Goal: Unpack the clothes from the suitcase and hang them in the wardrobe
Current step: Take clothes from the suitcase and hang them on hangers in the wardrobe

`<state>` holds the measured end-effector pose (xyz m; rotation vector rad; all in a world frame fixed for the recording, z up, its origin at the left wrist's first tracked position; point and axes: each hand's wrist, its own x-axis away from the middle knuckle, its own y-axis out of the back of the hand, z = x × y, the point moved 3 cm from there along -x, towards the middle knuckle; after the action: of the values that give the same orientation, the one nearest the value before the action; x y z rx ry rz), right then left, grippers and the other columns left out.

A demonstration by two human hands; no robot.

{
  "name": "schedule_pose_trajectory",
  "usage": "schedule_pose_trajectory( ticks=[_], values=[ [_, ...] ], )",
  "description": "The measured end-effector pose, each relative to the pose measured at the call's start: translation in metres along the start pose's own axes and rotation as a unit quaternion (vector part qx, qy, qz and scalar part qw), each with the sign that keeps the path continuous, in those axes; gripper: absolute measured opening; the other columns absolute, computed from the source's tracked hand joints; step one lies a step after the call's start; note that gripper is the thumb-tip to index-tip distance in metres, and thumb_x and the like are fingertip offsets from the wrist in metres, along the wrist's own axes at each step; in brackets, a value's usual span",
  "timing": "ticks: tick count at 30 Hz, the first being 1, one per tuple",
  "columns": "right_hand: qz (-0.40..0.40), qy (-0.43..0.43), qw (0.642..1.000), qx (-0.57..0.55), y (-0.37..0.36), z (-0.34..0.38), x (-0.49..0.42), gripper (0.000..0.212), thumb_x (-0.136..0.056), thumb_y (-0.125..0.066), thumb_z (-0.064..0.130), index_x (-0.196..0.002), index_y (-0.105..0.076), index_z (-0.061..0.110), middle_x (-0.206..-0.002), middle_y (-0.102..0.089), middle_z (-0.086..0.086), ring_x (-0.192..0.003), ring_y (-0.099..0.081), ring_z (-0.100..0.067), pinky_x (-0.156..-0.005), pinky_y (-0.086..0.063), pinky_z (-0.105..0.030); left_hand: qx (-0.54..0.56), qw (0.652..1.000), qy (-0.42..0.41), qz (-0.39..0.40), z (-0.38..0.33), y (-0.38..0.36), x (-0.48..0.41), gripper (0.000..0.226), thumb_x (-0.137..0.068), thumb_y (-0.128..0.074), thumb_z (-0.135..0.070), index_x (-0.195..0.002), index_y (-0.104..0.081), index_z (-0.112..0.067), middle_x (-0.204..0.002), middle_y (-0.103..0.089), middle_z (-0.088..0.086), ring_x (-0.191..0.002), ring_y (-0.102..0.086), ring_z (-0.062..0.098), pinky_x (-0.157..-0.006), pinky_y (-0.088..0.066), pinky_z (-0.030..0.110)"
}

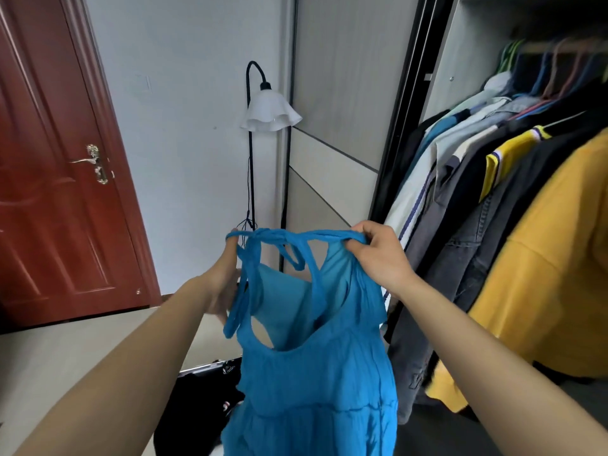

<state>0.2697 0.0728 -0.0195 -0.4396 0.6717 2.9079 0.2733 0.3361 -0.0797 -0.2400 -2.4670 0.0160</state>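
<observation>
I hold up a bright blue strappy dress [316, 366] in front of me. My right hand [378, 255] pinches its right shoulder strap at the top. My left hand [227, 281] is behind the dress's left side with a strap looped over its fingers; most of that hand is hidden by the fabric. To the right stands the open wardrobe [460, 60], with several hung garments on a rail [552, 47], a yellow T-shirt [552, 258] nearest me. The suitcase [204, 371] lies on the floor below the dress, with black clothes [194, 409] in it.
A black floor lamp with a white shade [269, 113] stands against the wall beside the wardrobe's sliding door [342, 93]. A dark red room door [56, 179] is at the left. Pale floor [82, 357] stretches left of the suitcase.
</observation>
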Motion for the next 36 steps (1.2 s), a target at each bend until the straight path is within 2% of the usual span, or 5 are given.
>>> schedule_pose_trajectory(
  ticks=[8, 17, 26, 32, 36],
  values=[
    [-0.051, -0.004, 0.998, 0.028, 0.009, -0.001, -0.014, 0.016, -0.087, -0.069, 0.015, -0.079, -0.057, 0.006, -0.065, -0.052, 0.000, -0.058, -0.046, -0.009, -0.048, -0.036, -0.016, 0.159, 0.979, -0.003, 0.129, 0.036, -0.041, -0.026, 0.102, -0.076, -0.021, -0.087, -0.123, -0.063, -0.007, -0.117, -0.067, 0.019, -0.109, -0.063, 0.036, -0.088, -0.053, 0.049],
    [0.154, -0.158, 0.968, 0.122, 0.052, -0.036, -0.024, 0.026, -0.058, -0.067, -0.011, -0.074, -0.056, 0.006, -0.066, -0.052, -0.010, -0.059, -0.051, -0.023, -0.053, -0.038, -0.028, -0.319, 0.938, 0.097, 0.091, 0.021, -0.016, -0.012, 0.093, -0.045, -0.073, -0.078, -0.104, -0.062, -0.007, -0.069, -0.063, 0.006, -0.060, -0.060, 0.015, -0.061, -0.052, 0.025],
    [0.057, -0.182, 0.977, 0.095, 0.072, -0.073, -0.030, 0.012, -0.064, -0.057, 0.001, -0.070, -0.050, 0.008, -0.070, -0.051, -0.007, -0.065, -0.050, -0.022, -0.055, -0.035, -0.028, 0.333, 0.929, -0.156, 0.049, -0.029, -0.018, -0.006, 0.020, -0.079, -0.067, -0.005, -0.096, -0.056, -0.005, -0.086, -0.064, 0.012, -0.062, -0.068, 0.020, -0.059, -0.060, 0.027],
    [0.048, -0.093, 0.783, 0.614, 0.075, -0.088, -0.025, 0.031, -0.091, -0.054, 0.021, -0.119, -0.051, 0.008, -0.121, -0.050, -0.011, -0.116, -0.048, -0.033, -0.086, -0.044, -0.043, 0.301, 0.937, -0.174, 0.044, -0.044, -0.024, 0.007, 0.023, -0.085, -0.060, 0.002, -0.107, -0.058, -0.003, -0.124, -0.060, 0.017, -0.070, -0.072, 0.022, -0.063, -0.061, 0.028],
    [0.018, -0.258, 0.877, 0.404, 0.073, -0.087, -0.023, 0.031, -0.094, -0.042, 0.026, -0.112, -0.057, 0.005, -0.101, -0.067, -0.014, -0.088, -0.068, -0.031, -0.067, -0.053, -0.030, 0.300, 0.942, -0.150, 0.012, -0.042, -0.016, 0.006, 0.041, -0.084, -0.060, 0.006, -0.124, -0.052, 0.001, -0.131, -0.054, 0.023, -0.070, -0.073, 0.026, -0.058, -0.060, 0.033]
  ],
)
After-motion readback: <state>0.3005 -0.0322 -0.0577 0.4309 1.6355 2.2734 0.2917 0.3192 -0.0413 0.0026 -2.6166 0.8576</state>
